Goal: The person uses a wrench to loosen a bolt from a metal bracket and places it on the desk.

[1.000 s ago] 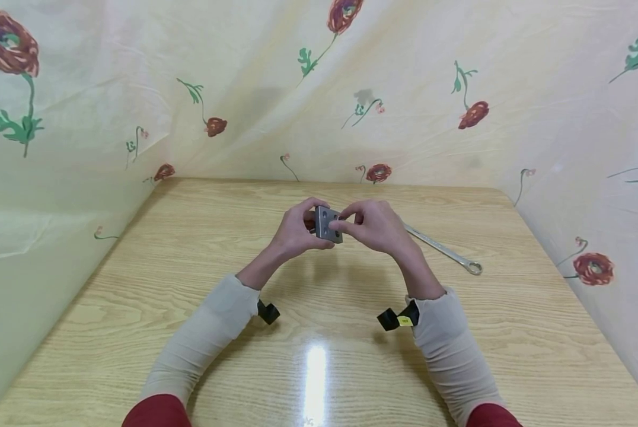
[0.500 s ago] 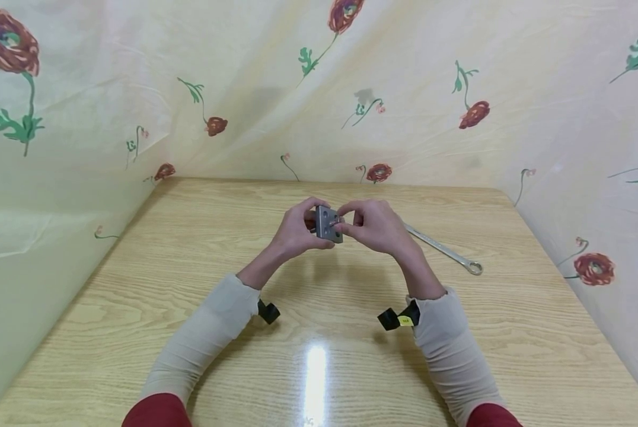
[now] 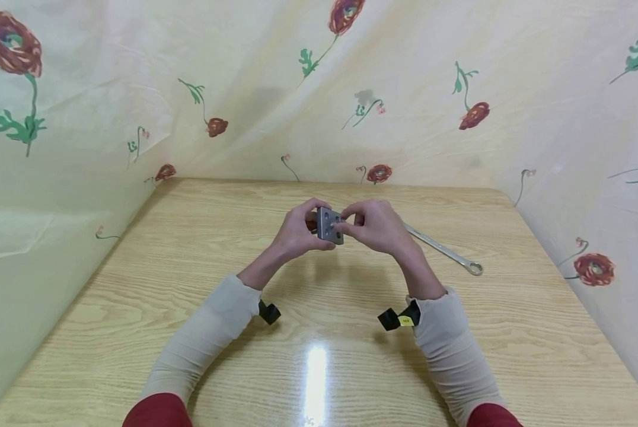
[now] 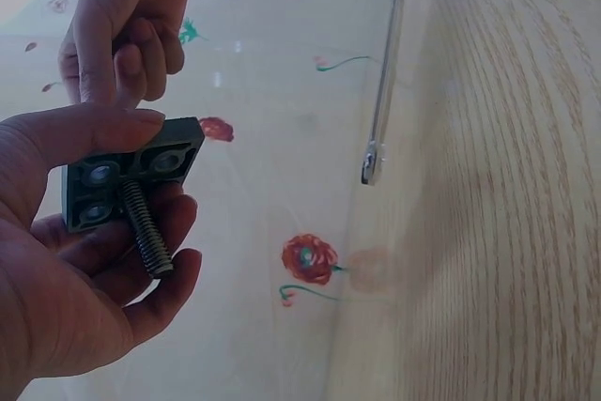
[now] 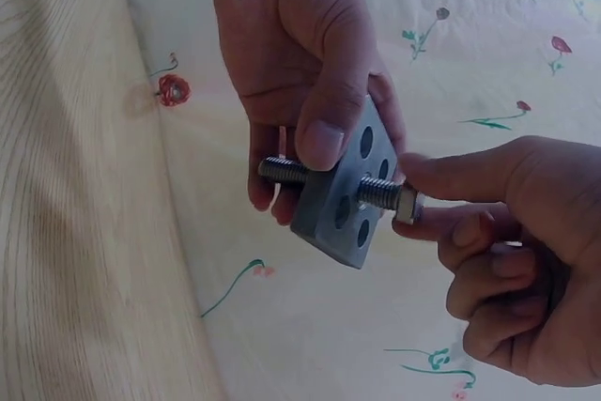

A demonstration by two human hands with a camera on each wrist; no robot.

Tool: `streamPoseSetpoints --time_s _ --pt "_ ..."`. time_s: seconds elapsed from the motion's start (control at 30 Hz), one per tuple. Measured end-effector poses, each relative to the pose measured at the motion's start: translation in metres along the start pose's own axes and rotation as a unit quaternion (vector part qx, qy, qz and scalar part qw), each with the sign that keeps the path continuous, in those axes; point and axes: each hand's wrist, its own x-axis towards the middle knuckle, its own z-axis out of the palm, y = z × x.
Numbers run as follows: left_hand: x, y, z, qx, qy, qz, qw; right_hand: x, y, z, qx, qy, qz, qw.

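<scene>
My left hand (image 3: 296, 230) grips a grey square plate (image 3: 324, 225) by its edges, thumb on one side and fingers on the other, above the table. Holes show in the face of the plate. A hex bolt (image 5: 379, 192) passes through the plate's middle; its threaded shank (image 4: 145, 229) sticks out on the far side. My right hand (image 3: 377, 225) pinches the bolt's head between thumb and forefinger, its other fingers curled in. In the right wrist view, a length of thread shows between the head and the plate, so the two stand apart.
A combination wrench (image 3: 443, 248) lies on the wooden table (image 3: 191, 237), right of my right hand and partly hidden by it. A flower-printed cloth (image 3: 244, 89) hangs behind the table and along both sides.
The right thumb and forefinger have shifted on the bolt's head, uncovering and covering parts of it. The plate and left hand stay almost in place.
</scene>
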Motion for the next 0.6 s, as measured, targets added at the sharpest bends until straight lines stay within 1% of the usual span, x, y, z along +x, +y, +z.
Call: streamPoseSetpoints --time_s 0.07,0.2,0.37,0.5,0.6 --pt "0.0003 -0.0007 0.0003 -0.001 -0.001 0.001 1.0 0.0001 0.0006 0.0001 0.0 -0.001 -0.006 1.0" --pt "0.0006 -0.0018 0.0006 -0.001 0.001 0.002 1.0 0.0003 0.0023 0.0005 -0.002 0.001 -0.003 1.0" --pt "0.0009 -0.0022 0.0004 -0.001 0.0 -0.001 1.0 -0.0005 0.0028 0.0001 -0.003 -0.002 -0.013 1.0" --pt "0.0006 -0.0018 0.0002 0.002 0.001 0.003 1.0 -0.0003 0.0025 0.0 0.002 0.005 -0.004 1.0" --pt "0.0004 -0.0016 0.0 0.002 0.0 0.002 1.0 -0.0003 0.0023 -0.0003 0.001 0.004 -0.006 1.0"
